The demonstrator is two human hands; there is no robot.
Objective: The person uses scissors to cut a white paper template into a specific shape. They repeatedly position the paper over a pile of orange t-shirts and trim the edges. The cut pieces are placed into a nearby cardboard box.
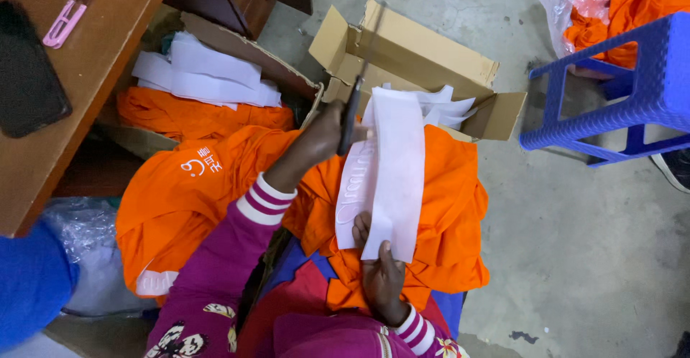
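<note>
My left hand (pixel 322 136) grips a pair of dark scissors (pixel 353 106), blades pointing up and away over the cardboard box. My right hand (pixel 381 275) pinches the lower end of a long white strip (pixel 392 164) with pale cut-out shapes on it. The strip stands upright between both hands, and the scissors meet its upper left edge. Orange garments (pixel 445 207) are heaped on my lap beneath the strip. Striped purple cuffs cover both of my wrists.
An open cardboard box (pixel 410 49) with more white strips lies ahead. A second box (pixel 237 45) on the left holds white sheets and orange cloth. A wooden desk (pixel 108 27) carries a black phone and pink clip. A blue stool (pixel 618 92) stands right, by a bag of orange cloth.
</note>
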